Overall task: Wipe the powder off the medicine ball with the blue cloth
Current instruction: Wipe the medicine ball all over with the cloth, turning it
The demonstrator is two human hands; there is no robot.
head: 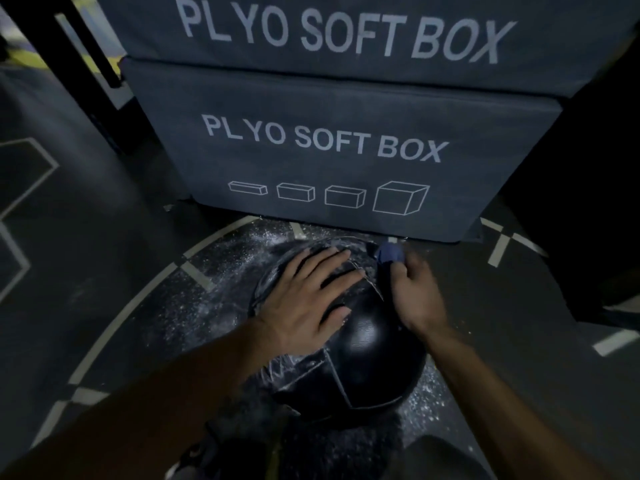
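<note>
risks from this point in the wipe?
1. The medicine ball is round and only the left hand lies flat on top; a hard push from the right hand could roll it.
2. Only a small bunch of blue cloth shows at the ball's far side, so powder on the near lower-left panel may be missed.
3. Powder lies on the floor around the ball; rolling it could dirty it again.

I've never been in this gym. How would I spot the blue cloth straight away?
Find the stacked dark boxes printed PLYO SOFT BOX; on the floor just in front of them sits a black medicine ball ringed by white powder. The blue cloth is bunched in the right hand at the ball's far right edge, while the left hand lies flat on top. It is the only blue thing there.
</note>
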